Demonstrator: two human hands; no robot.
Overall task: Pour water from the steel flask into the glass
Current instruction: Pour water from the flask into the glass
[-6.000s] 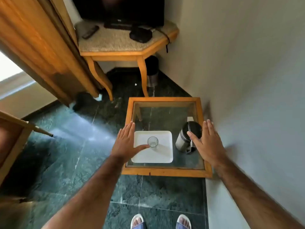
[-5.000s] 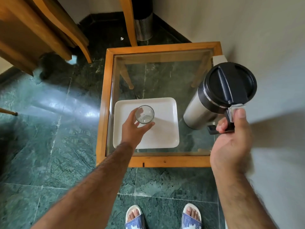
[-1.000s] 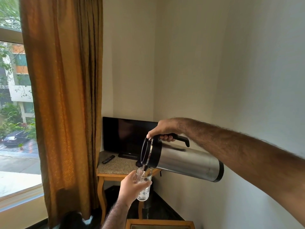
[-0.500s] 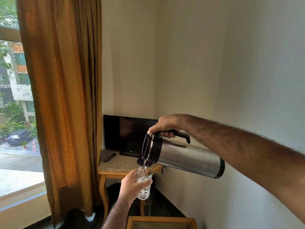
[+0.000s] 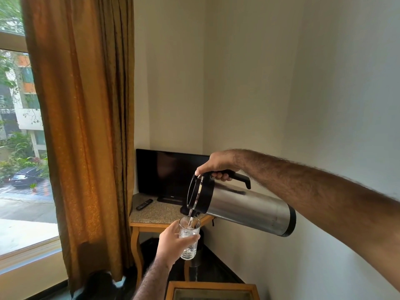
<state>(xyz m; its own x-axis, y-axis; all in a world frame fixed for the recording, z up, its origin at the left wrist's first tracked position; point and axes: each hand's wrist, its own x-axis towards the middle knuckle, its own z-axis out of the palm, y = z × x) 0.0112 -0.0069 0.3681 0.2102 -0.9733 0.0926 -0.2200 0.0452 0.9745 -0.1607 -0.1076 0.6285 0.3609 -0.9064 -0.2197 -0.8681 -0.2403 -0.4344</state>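
Observation:
The steel flask [image 5: 244, 207] hangs in the air, tipped almost flat with its black lid end pointing left and down. My right hand [image 5: 218, 164] grips its black handle from above. A thin stream of water runs from the spout into the clear glass [image 5: 189, 239] right below it. My left hand [image 5: 172, 243] is wrapped around the glass from the left and holds it upright. The glass is more than half full of water.
A wooden corner table [image 5: 151, 217] behind my hands carries a dark TV [image 5: 166, 172] and a remote [image 5: 144, 204]. An orange curtain [image 5: 82, 126] hangs at the left beside a window. The glass-topped side table's wooden frame [image 5: 212, 285] shows at the bottom edge.
The flask's base has risen a little, tilting the flask further. The water level in the glass has climbed. Six seconds ago both stood on the side table; I have since lifted them.

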